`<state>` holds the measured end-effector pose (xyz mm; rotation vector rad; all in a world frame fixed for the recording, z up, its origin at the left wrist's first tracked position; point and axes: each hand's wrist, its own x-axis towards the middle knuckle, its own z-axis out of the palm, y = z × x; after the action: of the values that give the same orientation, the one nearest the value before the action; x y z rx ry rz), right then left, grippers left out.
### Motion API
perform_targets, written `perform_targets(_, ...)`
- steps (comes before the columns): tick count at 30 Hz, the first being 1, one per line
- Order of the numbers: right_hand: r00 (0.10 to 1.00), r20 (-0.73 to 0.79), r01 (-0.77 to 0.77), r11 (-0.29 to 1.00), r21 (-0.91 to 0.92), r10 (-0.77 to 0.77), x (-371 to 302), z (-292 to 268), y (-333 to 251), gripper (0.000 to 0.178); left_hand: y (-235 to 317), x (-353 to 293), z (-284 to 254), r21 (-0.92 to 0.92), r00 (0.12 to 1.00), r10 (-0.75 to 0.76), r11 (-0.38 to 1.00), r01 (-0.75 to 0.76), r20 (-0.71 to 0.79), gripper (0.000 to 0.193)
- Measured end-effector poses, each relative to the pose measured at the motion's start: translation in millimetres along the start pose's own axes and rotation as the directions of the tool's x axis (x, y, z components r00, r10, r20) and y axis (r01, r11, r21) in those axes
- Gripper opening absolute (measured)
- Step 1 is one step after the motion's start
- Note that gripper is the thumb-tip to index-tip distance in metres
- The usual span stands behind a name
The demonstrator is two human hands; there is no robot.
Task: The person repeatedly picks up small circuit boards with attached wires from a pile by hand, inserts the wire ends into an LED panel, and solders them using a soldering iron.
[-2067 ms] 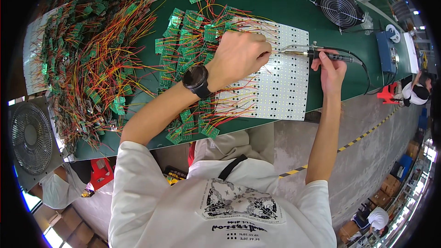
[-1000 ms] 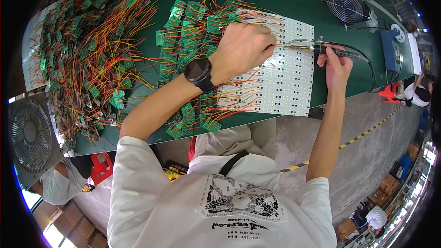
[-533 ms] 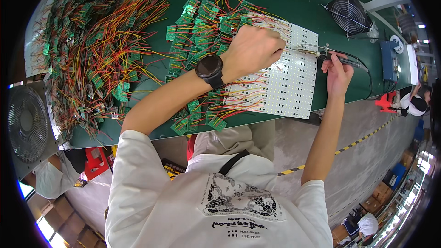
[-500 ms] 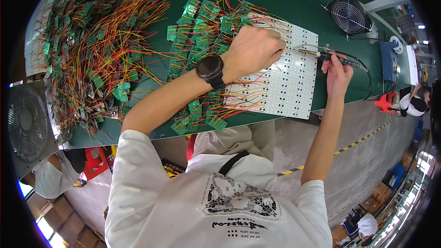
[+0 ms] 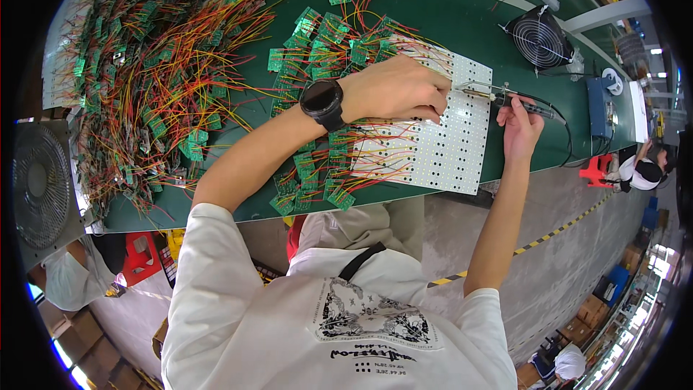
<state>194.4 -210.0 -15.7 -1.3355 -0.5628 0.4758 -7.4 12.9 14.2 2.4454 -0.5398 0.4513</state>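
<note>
Panel (image 5: 440, 141) already carries wired boards along its left edge, the right side bare; my left fingers (image 5: 433, 97) press a wire down, my right fingers (image 5: 514, 112) pinch the iron (image 5: 505, 94).

green bench (image 5: 462, 22) | grey concrete floor (image 5: 563, 260) | red stool (image 5: 596, 169)

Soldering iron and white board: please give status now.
Right hand grips soldering iron, tip at white board. Left hand presses board. Wired green modules crowd beside it.
</note>
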Motion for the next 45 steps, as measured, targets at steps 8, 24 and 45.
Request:
perform_targets(8, 1.0, -0.006, 0.007, 1.0, 0.014, -0.007, -0.3, 3.1, -3.2, 0.02, -0.4, -0.4, -0.9, 0.06, 1.0, -0.019, 0.998, 0.018, 0.019, 0.013)
perform_targets(24, 0.993, -0.1, 0.064, 0.998, -0.001, -0.064, -11.8, 6.2, -8.9, 0.02, 6.1, 1.1, 14.0, 0.176, 0.956, -0.239, 0.947, 0.268, -0.172, 0.01)
perform_targets(45, 0.998, 0.046, 0.034, 0.999, -0.041, -0.032, -18.4, -5.9, 2.5, 0.023, -0.6, 1.2, 22.1, 0.23, 0.948, -0.233, 0.931, 0.282, -0.216, 0.009)
